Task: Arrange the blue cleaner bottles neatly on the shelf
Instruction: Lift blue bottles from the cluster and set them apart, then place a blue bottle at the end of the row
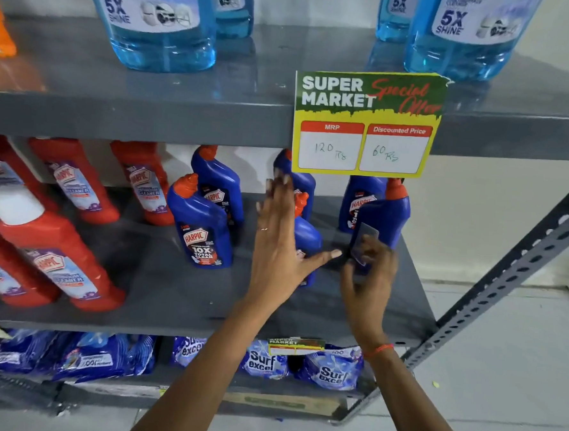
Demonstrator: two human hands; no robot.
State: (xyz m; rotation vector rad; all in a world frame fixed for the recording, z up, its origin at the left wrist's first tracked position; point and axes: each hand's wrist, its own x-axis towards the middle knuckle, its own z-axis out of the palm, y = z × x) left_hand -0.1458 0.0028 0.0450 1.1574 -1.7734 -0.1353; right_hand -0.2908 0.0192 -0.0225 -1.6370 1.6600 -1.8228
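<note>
Several blue cleaner bottles with red caps stand on the grey middle shelf (171,295). One blue bottle (202,230) stands at the front left of the group, with another (220,184) behind it. My left hand (276,244) is flat, fingers apart, against the side of a middle blue bottle (307,236), which it partly hides. My right hand (368,273) grips the base of the rightmost blue bottle (384,218), which is turned with its back label toward me. Another blue bottle (360,200) stands just behind it.
Red cleaner bottles (57,254) fill the left of the same shelf. Pale blue glass-cleaner bottles (155,21) stand on the shelf above, whose edge carries a price sign (365,123). Detergent packs (330,368) lie on the shelf below. A slanted metal brace (513,269) is at the right.
</note>
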